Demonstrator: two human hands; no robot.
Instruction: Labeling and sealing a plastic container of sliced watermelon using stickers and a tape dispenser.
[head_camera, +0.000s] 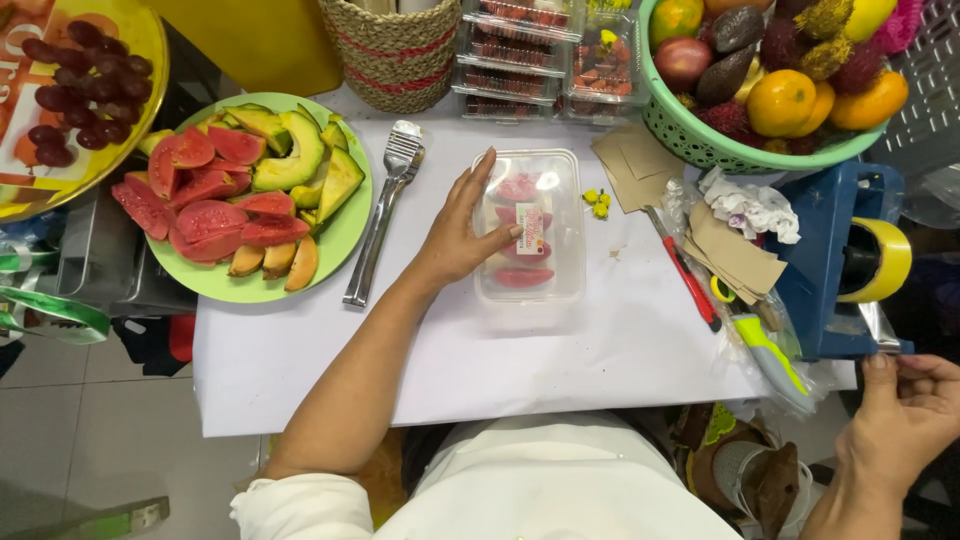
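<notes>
The clear plastic box of pink fruit slices lies mid-bench, toward the far edge. The left hand rests flat and open on its lid. The right hand, off the bench's right edge, pinches a clear tape end from the tape dispenser. The tape may stick to itself. The near bench is free; the red-handled knife lies near the box.

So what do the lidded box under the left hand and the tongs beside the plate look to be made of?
The box looks like thin clear plastic, glossy: the pink fruit slices show through its lid. The tongs look like polished metal, probably steel: silvery with bright reflections. The left hand rests on the box's lid.
</notes>
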